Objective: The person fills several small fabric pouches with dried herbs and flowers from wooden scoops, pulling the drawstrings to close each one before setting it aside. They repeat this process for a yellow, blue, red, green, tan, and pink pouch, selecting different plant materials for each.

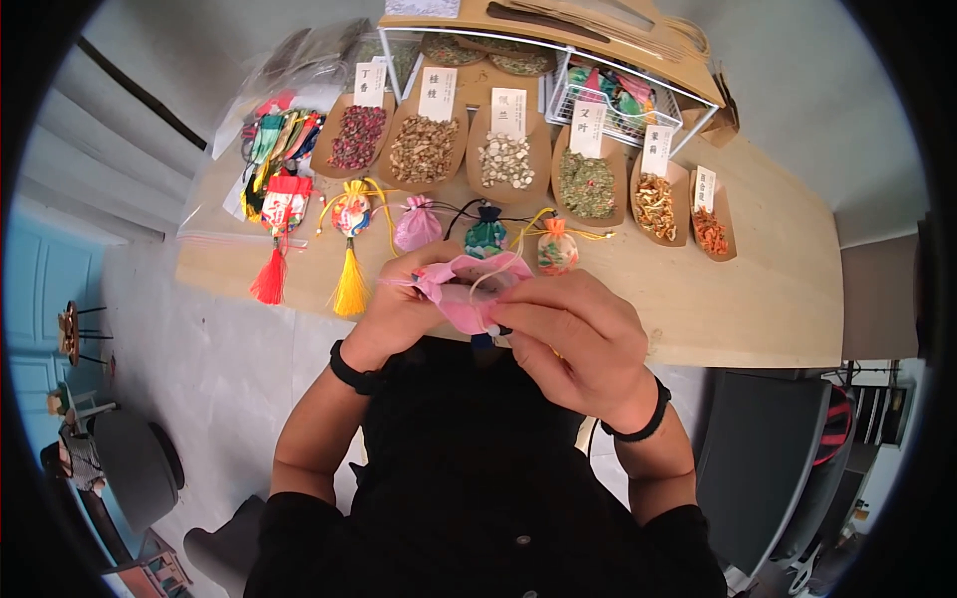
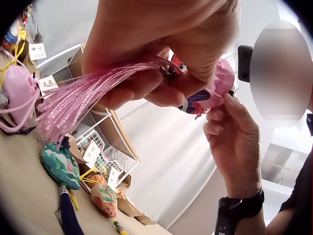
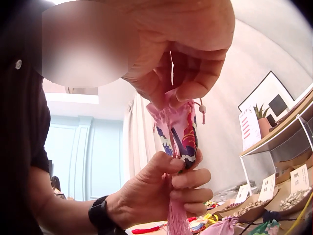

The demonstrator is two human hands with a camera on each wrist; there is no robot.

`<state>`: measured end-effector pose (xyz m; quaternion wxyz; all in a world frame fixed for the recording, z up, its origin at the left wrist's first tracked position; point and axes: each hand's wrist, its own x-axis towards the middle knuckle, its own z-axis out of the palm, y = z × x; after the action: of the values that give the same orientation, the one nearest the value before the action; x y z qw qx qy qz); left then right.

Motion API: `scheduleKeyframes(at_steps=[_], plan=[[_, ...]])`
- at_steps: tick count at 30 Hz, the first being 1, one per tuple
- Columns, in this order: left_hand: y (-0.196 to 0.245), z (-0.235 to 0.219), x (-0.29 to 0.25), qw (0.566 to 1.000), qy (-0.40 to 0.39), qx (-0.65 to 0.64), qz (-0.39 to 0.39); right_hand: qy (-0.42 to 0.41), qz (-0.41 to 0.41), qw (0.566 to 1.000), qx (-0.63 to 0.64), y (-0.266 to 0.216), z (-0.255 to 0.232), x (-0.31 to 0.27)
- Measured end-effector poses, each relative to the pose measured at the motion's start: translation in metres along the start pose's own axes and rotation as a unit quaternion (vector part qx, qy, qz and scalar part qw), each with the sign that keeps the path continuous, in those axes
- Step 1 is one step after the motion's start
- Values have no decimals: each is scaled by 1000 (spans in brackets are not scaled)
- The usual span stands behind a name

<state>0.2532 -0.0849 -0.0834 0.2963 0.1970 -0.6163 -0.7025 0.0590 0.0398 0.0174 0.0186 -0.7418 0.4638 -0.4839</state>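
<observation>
A pink drawstring pouch (image 1: pixel 467 315) is held up over the table's near edge, its mouth gaping toward the head view. In the right wrist view, the pouch's body (image 3: pixel 190 131) shows a dark blue, white and red print. My left hand (image 1: pixel 401 304) grips the pouch's lower end with curled fingers. From that grip hangs a pink tassel (image 2: pixel 90 95), large in the left wrist view. My right hand (image 1: pixel 588 339) pinches the pouch's pink rim between thumb and fingers. A cord with a small bead (image 3: pixel 202 108) dangles beside the rim. What lies deep inside the pouch is hidden.
Labelled paper trays of dried herbs, such as one of rosebuds (image 1: pixel 357 138) and one of green leaves (image 1: pixel 588 186), line the table (image 1: pixel 743 309). Before them lie finished-looking pouches, including a green one (image 1: pixel 486 234) and an orange one (image 1: pixel 557 249). Behind stands a white-framed shelf (image 1: pixel 638 70).
</observation>
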Motion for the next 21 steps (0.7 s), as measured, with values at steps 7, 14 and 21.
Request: scheduleKeyframes(at_steps=[7,14,21], plan=[[13,-10,-26,995,-19,99,8,-60,63,995,41,-4,18,3],[-3,-15,-34,993,18,111,42,-150,220,955,131,-22,33,14],[12,-16,-42,962,-6,263,79,-218,130,967,25,-11,43,-3]])
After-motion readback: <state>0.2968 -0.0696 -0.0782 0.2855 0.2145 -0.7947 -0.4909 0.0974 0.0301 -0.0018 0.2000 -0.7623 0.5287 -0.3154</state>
